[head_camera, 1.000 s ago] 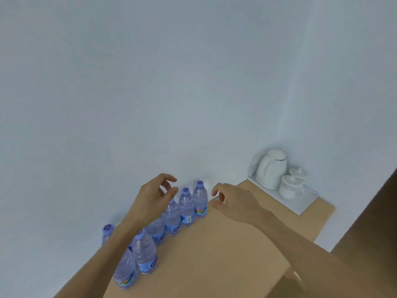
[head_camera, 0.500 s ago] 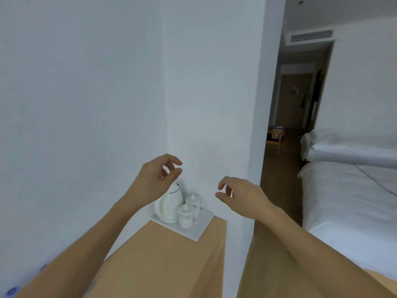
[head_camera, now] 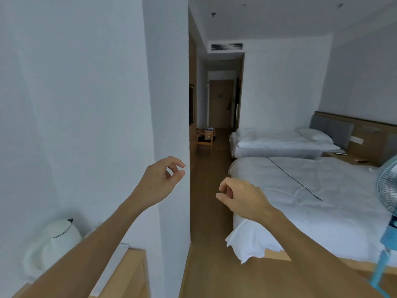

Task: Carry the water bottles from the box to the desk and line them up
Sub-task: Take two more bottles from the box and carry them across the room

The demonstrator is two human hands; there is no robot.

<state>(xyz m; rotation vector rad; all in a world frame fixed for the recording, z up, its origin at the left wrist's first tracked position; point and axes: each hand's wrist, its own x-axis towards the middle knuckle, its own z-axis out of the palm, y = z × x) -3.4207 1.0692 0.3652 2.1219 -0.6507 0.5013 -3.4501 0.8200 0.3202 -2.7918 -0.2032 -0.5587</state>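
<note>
Hallway floor (head_camera: 214, 168) runs straight ahead from both my hands to a far stand with a box (head_camera: 208, 136) on it; bottles there are too small to tell. Tabletop (head_camera: 129, 274) lies lower left. Left hand (head_camera: 160, 182) and right hand (head_camera: 243, 197) are level, fingers loosely curled, holding nothing.

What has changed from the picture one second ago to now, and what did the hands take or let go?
The view turned right, away from the desk: the row of bottles is out of frame, the kettle slid to the lower left, and the corridor and beds came into sight. Nothing was taken or let go. The left hand and right hand stay empty, fingers loosely curled, raised in front.
</note>
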